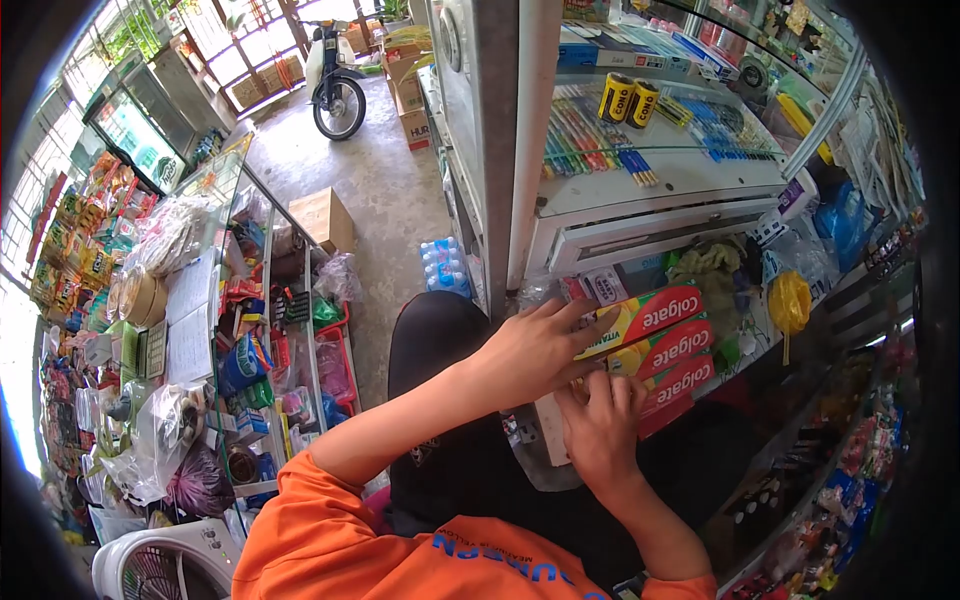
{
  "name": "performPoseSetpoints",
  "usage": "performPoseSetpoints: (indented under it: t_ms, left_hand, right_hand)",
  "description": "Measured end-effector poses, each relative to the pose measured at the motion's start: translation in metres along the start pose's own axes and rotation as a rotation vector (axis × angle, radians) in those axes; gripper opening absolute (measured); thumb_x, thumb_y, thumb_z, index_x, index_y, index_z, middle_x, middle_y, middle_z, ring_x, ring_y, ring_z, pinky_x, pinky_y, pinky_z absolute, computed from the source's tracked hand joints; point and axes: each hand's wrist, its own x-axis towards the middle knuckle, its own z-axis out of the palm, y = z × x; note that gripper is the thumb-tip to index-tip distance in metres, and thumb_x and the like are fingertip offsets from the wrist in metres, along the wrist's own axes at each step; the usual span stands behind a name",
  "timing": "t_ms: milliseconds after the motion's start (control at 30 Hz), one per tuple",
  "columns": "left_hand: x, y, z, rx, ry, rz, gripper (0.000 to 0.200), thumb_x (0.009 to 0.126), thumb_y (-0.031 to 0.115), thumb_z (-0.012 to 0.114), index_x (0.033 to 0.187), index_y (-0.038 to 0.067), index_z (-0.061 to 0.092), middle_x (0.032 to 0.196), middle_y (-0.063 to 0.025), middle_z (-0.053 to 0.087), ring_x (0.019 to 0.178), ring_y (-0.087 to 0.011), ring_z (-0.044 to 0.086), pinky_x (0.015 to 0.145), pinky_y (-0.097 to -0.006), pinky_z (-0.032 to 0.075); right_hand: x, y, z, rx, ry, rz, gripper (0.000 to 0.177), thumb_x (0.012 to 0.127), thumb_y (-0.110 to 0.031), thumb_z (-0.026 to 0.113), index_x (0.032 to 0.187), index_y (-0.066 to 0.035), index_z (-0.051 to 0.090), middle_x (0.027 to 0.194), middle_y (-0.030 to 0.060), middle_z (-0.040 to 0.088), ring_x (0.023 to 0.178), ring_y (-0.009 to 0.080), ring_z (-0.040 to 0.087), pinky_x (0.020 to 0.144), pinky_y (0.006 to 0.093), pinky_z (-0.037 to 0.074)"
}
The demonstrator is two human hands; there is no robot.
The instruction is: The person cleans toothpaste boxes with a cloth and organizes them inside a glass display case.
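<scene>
Three red Colgate toothpaste boxes lie side by side in front of me, over my dark-trousered lap. The uppermost toothpaste box has a yellow and green end. My left hand reaches over that end from the left, its fingers bent around the box. Just below, my right hand is closed, with fingers curled and thumb pressed in near the left ends of the lower boxes. What lies between those fingers is hidden. A pale carton panel shows under my hands.
A glass display case with pens and yellow cans stands ahead on the right. Shelves of packaged goods line the left. A bottle pack, a cardboard box and a motorbike are on the floor.
</scene>
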Motion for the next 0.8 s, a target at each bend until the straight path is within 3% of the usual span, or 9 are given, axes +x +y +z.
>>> performPoseSetpoints:
  t_ms: [133, 267, 367, 467, 533, 800]
  left_hand:
    - [-0.001, 0.002, -0.001, -0.050, -0.009, -0.024, 0.067, 0.099, 0.038, 0.066, 0.156, 0.009, 0.048, 0.142, -0.0181, 0.057, 0.118, -0.0380, 0.063, 0.098, -0.0446, 0.055]
    - [-0.001, 0.006, -0.006, -0.141, -0.027, -0.078, 0.066, 0.098, 0.035, 0.068, 0.156, 0.010, 0.048, 0.143, -0.0189, 0.056, 0.123, -0.0387, 0.062, 0.101, -0.0451, 0.054]
    - [0.000, 0.004, -0.006, -0.155, -0.066, -0.102, 0.068, 0.094, 0.029, 0.072, 0.156, 0.011, 0.050, 0.146, -0.0196, 0.055, 0.129, -0.0406, 0.059, 0.106, -0.0459, 0.050]
    - [0.003, 0.001, -0.008, -0.159, -0.089, -0.096, 0.075, 0.087, 0.016, 0.074, 0.157, 0.012, 0.048, 0.143, -0.0189, 0.057, 0.128, -0.0398, 0.059, 0.104, -0.0461, 0.051]
    - [0.004, 0.001, -0.011, -0.195, -0.128, -0.140, 0.075, 0.085, 0.015, 0.074, 0.156, 0.013, 0.049, 0.142, -0.0186, 0.058, 0.125, -0.0397, 0.060, 0.103, -0.0459, 0.052]
    - [0.008, 0.011, -0.010, -0.207, -0.090, -0.163, 0.069, 0.092, 0.026, 0.076, 0.155, 0.014, 0.052, 0.137, -0.0205, 0.061, 0.116, -0.0426, 0.065, 0.097, -0.0449, 0.053]
  right_hand:
    - [-0.002, 0.007, -0.001, 0.028, 0.008, -0.123, 0.015, 0.087, -0.013, 0.067, 0.101, -0.013, 0.071, 0.100, 0.0072, 0.054, 0.098, 0.0276, 0.053, 0.094, 0.0496, 0.040]
    - [-0.003, 0.003, 0.006, -0.095, 0.086, -0.118, 0.014, 0.087, -0.017, 0.067, 0.100, -0.014, 0.070, 0.100, 0.0049, 0.054, 0.098, 0.0250, 0.053, 0.092, 0.0478, 0.040]
    - [0.001, -0.022, 0.003, -0.247, -0.063, 0.070, 0.013, 0.086, -0.021, 0.065, 0.098, -0.018, 0.069, 0.099, 0.0018, 0.054, 0.096, 0.0213, 0.054, 0.090, 0.0433, 0.039]
    - [0.004, -0.028, 0.014, -0.419, -0.054, 0.111, 0.008, 0.087, -0.025, 0.064, 0.094, -0.021, 0.067, 0.097, -0.0010, 0.054, 0.092, 0.0157, 0.052, 0.085, 0.0359, 0.038]
    - [0.006, -0.022, 0.018, -0.435, 0.058, 0.008, 0.010, 0.086, -0.025, 0.064, 0.095, -0.022, 0.067, 0.096, -0.0022, 0.053, 0.091, 0.0135, 0.051, 0.081, 0.0328, 0.035]
    - [-0.003, 0.003, 0.019, -0.149, 0.093, -0.189, 0.010, 0.089, -0.025, 0.063, 0.095, -0.019, 0.068, 0.096, -0.0019, 0.057, 0.100, 0.0156, 0.055, 0.096, 0.0351, 0.042]
